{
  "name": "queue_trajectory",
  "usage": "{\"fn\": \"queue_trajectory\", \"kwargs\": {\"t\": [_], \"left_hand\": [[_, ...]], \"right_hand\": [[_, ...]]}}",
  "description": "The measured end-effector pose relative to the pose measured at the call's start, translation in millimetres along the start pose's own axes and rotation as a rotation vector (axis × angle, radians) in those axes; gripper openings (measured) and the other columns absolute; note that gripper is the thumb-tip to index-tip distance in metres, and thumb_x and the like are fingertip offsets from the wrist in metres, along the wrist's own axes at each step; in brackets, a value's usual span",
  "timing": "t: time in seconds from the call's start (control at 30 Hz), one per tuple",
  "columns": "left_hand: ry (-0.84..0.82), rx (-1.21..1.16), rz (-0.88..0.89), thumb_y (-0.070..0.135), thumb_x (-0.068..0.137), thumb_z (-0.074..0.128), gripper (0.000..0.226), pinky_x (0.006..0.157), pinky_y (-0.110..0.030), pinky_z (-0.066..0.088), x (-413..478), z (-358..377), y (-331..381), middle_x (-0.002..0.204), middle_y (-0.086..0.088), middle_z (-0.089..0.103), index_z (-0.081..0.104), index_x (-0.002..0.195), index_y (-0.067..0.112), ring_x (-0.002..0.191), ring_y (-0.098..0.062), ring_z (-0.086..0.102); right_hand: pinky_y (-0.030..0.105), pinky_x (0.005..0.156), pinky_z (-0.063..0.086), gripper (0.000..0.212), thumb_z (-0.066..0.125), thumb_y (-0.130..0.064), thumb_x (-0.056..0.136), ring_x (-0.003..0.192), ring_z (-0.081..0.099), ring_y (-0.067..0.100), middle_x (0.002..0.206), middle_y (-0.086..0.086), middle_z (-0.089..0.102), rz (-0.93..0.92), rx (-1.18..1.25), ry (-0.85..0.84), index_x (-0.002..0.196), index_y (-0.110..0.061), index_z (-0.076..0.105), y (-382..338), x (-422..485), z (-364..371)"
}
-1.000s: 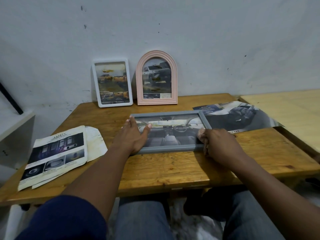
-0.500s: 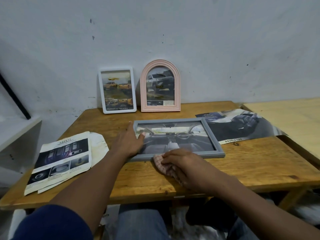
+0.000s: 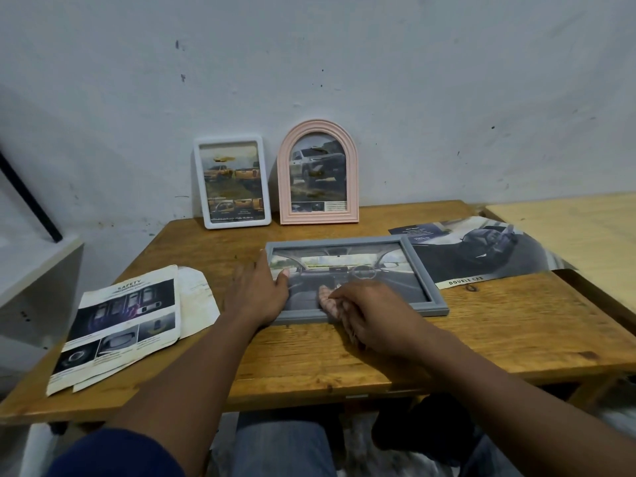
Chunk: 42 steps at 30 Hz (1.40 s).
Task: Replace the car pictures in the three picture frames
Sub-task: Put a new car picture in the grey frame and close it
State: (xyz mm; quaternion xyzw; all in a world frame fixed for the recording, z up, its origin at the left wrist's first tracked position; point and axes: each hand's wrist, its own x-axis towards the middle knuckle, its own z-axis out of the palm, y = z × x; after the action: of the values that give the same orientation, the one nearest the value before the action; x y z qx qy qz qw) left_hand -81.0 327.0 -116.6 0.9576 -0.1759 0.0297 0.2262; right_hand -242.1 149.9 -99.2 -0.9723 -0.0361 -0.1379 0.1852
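Observation:
A grey picture frame (image 3: 425,273) lies flat on the wooden table (image 3: 481,332) and shows a car-interior picture. My left hand (image 3: 256,292) rests flat on the frame's left edge, thumb on the glass. My right hand (image 3: 370,313) presses a small pinkish cloth (image 3: 325,301) on the glass near the frame's front edge. A white rectangular frame (image 3: 231,182) and a pink arched frame (image 3: 318,173) stand upright against the wall, each with a truck picture.
Loose car brochure pages (image 3: 120,321) lie at the table's left front over a white sheet. A large dark car poster (image 3: 481,249) lies at the right, partly under the grey frame. A lighter table (image 3: 578,235) adjoins on the right; a white shelf (image 3: 34,270) stands left.
My right hand left the frame's right front corner, took up the cloth near the front edge, and now holds it on the glass. The left hand stayed on the left edge.

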Motion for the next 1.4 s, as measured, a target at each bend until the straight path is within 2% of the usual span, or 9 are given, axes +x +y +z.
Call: {"fn": "queue_trajectory", "kwargs": {"t": [0.27, 0.4, 0.53, 0.63, 0.77, 0.93, 1.13, 1.27, 1.4], "left_hand": [[0.023, 0.023, -0.012, 0.046, 0.103, 0.044, 0.067, 0.103, -0.050, 0.045, -2.0, 0.4, 3.1, 0.152, -0.014, 0.045, 0.019, 0.159, 0.020, 0.134, -0.035, 0.046], [0.026, 0.012, -0.015, 0.045, 0.102, 0.046, 0.066, 0.102, -0.050, 0.047, -2.0, -0.2, 2.8, 0.149, -0.016, 0.048, 0.022, 0.158, 0.020, 0.130, -0.036, 0.050], [0.015, -0.016, -0.013, 0.044, 0.100, 0.049, 0.068, 0.099, -0.051, 0.049, -3.2, -3.9, 2.8, 0.146, -0.015, 0.052, 0.022, 0.158, 0.020, 0.125, -0.036, 0.054], [0.018, -0.029, -0.027, 0.042, 0.097, 0.054, 0.069, 0.093, -0.050, 0.053, -2.8, -7.9, 5.6, 0.140, -0.012, 0.057, 0.025, 0.156, 0.022, 0.117, -0.034, 0.059], [0.010, -0.069, -0.088, 0.036, 0.093, 0.062, 0.065, 0.085, -0.048, 0.057, 2.0, -13.8, 15.4, 0.128, -0.010, 0.062, 0.034, 0.150, 0.025, 0.106, -0.033, 0.063], [0.062, -0.224, -0.151, 0.027, 0.093, 0.066, 0.063, 0.082, -0.043, 0.055, 7.9, -9.7, 19.6, 0.131, -0.011, 0.060, 0.039, 0.149, 0.022, 0.108, -0.032, 0.061], [0.267, -0.548, -0.122, 0.025, 0.093, 0.068, 0.060, 0.087, -0.048, 0.059, 14.0, -15.4, 21.9, 0.136, -0.004, 0.059, 0.042, 0.146, 0.033, 0.110, -0.027, 0.062], [0.419, -0.662, 0.001, 0.015, 0.097, 0.064, 0.060, 0.084, -0.015, 0.045, 20.1, -32.9, 45.2, 0.153, -0.001, 0.042, 0.040, 0.151, 0.025, 0.130, -0.020, 0.047], [0.488, -0.716, 0.160, 0.012, 0.095, 0.065, 0.070, 0.104, -0.018, 0.030, 24.3, -39.1, 77.9, 0.157, -0.007, 0.032, 0.031, 0.155, 0.019, 0.143, -0.021, 0.033]], "right_hand": [[0.021, 0.086, 0.045, 0.030, 0.053, -0.013, 0.094, 0.102, 0.057, 0.006, 0.113, -0.006, 0.066, -0.250, 0.144, 0.121, 0.121, -0.021, 0.064, 1.3, -28.8, 3.2], [0.033, 0.092, 0.045, 0.032, 0.055, -0.015, 0.090, 0.111, 0.056, 0.013, 0.115, -0.005, 0.067, -0.367, 0.075, 0.019, 0.119, -0.017, 0.067, -16.1, -43.0, 6.6], [0.038, 0.105, 0.035, 0.033, 0.048, -0.036, 0.094, 0.126, 0.044, 0.005, 0.124, -0.011, 0.064, -0.151, 0.162, 0.190, 0.120, -0.026, 0.066, -13.1, -36.7, -8.5], [0.045, 0.105, 0.039, 0.040, 0.050, -0.040, 0.096, 0.126, 0.045, 0.018, 0.134, 0.002, 0.058, 0.239, 0.036, 0.334, 0.130, -0.023, 0.056, 17.0, -13.0, -26.0], [0.048, 0.095, 0.044, 0.056, 0.054, -0.047, 0.090, 0.117, 0.051, 0.038, 0.129, 0.017, 0.057, 0.782, -0.179, 0.027, 0.134, -0.013, 0.045, 60.5, 11.4, -46.8], [0.046, 0.093, 0.043, 0.056, 0.055, -0.044, 0.087, 0.114, 0.055, 0.037, 0.126, 0.013, 0.059, 0.807, -0.103, 0.043, 0.136, -0.017, 0.042, 68.1, 26.5, -41.2], [0.053, 0.089, 0.053, 0.053, 0.064, -0.029, 0.084, 0.107, 0.060, 0.035, 0.124, 0.013, 0.060, 0.706, 0.221, 0.387, 0.133, -0.018, 0.046, 66.3, 35.8, -50.7], [0.048, 0.085, 0.056, 0.050, 0.068, -0.020, 0.087, 0.095, 0.062, 0.026, 0.108, 0.007, 0.061, 0.680, 0.461, 0.568, 0.131, -0.020, 0.044, 73.5, 45.9, -73.1], [0.035, 0.081, 0.054, 0.050, 0.064, -0.013, 0.093, 0.095, 0.060, 0.020, 0.108, 0.004, 0.057, 0.627, 0.633, 0.691, 0.137, -0.019, 0.042, 91.0, 51.1, -99.6]]}}
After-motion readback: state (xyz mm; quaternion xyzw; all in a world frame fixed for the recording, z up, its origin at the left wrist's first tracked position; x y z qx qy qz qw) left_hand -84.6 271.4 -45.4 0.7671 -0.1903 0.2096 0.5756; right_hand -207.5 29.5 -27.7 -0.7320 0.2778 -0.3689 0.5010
